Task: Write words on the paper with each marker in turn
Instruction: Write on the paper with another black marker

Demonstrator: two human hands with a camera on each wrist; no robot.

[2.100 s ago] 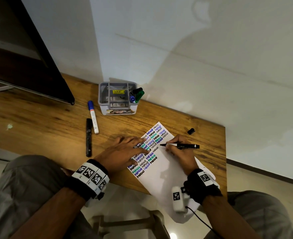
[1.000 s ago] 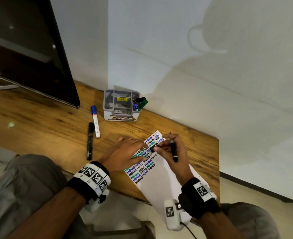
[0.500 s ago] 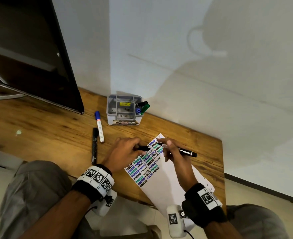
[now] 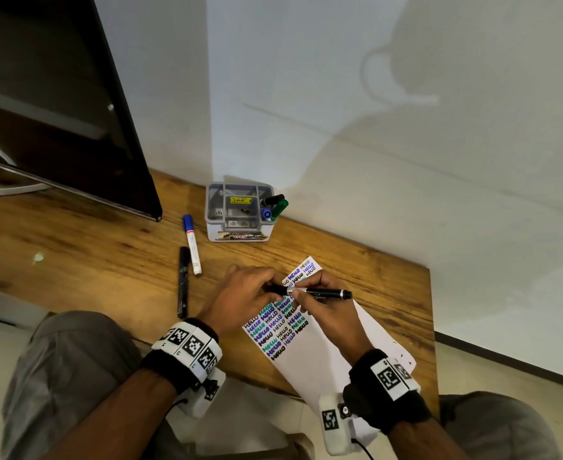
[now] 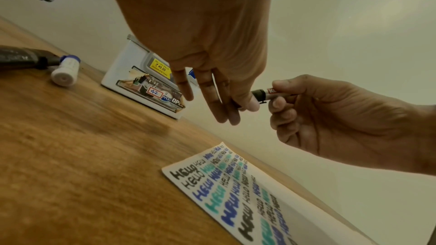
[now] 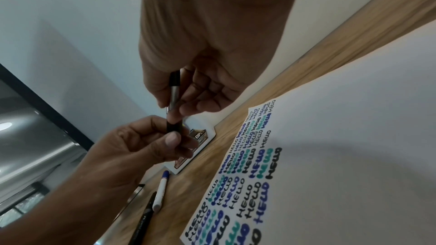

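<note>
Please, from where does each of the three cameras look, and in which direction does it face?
Head: on the head, facing forward and down at the desk; both forearms, wristbands and knees show.
Left wrist: under the left hand, looking along it toward the organizer box; the right hand enters too.
Right wrist: under the right hand, looking along it at the black pen; the left hand is there too.
Shared: both wrist views show the paper.

Home or office desk corner: wooden desk (image 4: 84, 260) against a plain white wall (image 4: 373, 94), dark monitor (image 4: 57, 104) on a metal stand, grey price-stickered desk organiser (image 4: 237, 214) holding markers
</note>
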